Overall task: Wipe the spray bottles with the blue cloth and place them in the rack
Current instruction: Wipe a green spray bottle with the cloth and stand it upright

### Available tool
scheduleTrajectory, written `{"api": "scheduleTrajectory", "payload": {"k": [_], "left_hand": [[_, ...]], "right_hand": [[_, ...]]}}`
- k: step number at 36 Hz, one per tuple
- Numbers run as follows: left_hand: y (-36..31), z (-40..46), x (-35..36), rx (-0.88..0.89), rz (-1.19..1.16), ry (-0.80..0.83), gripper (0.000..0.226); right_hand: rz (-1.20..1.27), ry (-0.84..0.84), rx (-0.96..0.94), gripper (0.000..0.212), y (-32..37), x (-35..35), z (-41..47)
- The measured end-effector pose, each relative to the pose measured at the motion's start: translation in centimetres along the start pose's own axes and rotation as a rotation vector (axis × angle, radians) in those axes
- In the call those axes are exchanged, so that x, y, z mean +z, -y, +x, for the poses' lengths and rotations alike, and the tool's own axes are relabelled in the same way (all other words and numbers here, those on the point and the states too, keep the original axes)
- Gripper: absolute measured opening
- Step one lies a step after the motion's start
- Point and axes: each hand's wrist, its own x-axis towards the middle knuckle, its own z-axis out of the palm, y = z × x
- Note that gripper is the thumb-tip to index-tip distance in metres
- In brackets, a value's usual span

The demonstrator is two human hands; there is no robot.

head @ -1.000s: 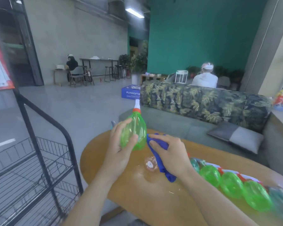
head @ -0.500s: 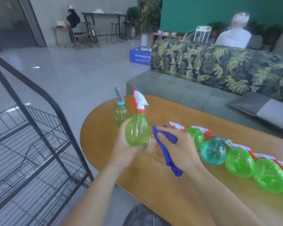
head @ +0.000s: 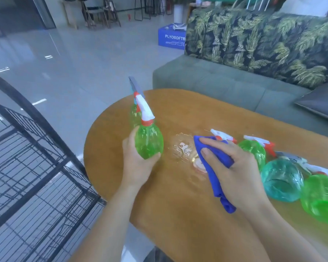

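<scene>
My left hand (head: 135,163) grips a green spray bottle (head: 149,141) with a white and red trigger head, held upright above the wooden table (head: 178,214). My right hand (head: 233,171) holds the blue cloth (head: 214,171), a short gap to the right of that bottle and apart from it. A clear bottle (head: 186,150) lies on the table between my hands. Several more bottles lie in a row at the right: a green one (head: 253,150), a teal one (head: 281,178), another green one (head: 320,201). The black wire rack (head: 36,167) stands at the left.
Another green bottle with a grey trigger (head: 134,112) stands behind the held one near the table's far left edge. A grey sofa with leaf-print cushions (head: 254,44) runs behind the table. A blue box (head: 171,38) sits on the floor beyond.
The cloth in my right hand has come away from the held bottle and moved right. The view has tilted further down, showing more of the table and rack.
</scene>
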Motion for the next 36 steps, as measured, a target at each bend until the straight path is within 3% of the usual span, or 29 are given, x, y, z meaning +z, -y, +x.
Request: {"api": "scheduleTrajectory", "payload": {"k": [12,21,28,36], "left_hand": [[2.8,3.5,-4.1,-0.056,0.098,-0.105,0.105],[3.4,5.7,-4.5,-0.098,0.094,-0.082,0.106],[2.8,3.3,-5.8,-0.146,0.064,-0.063,0.119],[0.2,-2.4,-4.8,-0.142,0.002,-0.090,0.105]], "right_hand": [[0.055,0.022,0.019,0.023,-0.6,1.4,0.9],[0.016,0.016,0.034,0.024,-1.0,1.2,1.2],[-0.027,0.019,0.046,0.024,-0.9,0.3,0.1],[-0.041,-0.022,0.103,0.021,-0.4,-3.7,-2.9]]}}
